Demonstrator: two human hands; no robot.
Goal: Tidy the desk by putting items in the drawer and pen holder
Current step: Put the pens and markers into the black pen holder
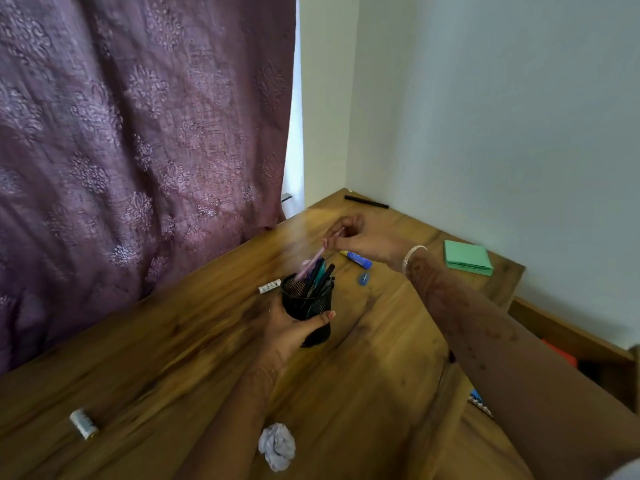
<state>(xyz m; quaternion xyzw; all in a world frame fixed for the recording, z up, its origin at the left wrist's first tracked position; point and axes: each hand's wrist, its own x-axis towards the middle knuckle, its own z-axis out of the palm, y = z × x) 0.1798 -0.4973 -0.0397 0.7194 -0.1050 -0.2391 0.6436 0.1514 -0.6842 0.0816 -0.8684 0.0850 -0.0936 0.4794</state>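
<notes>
A black mesh pen holder [311, 308] stands on the wooden desk [173, 358] with several pens in it. My left hand [287, 330] grips the holder from the near left side. My right hand [360, 237] is above and behind it and pinches the top of a pink pen [311, 263], whose lower end is inside the holder. An open drawer [588, 355] shows at the right edge, with a red thing and a blue thing inside.
On the desk lie a blue glue stick [358, 259], a blue sharpener [363, 278], a white eraser [269, 286], a green sticky-note pad [467, 257], a black pen [366, 201], a thread spool [83, 423] and a crumpled paper ball [277, 446]. A purple curtain [138, 133] hangs left.
</notes>
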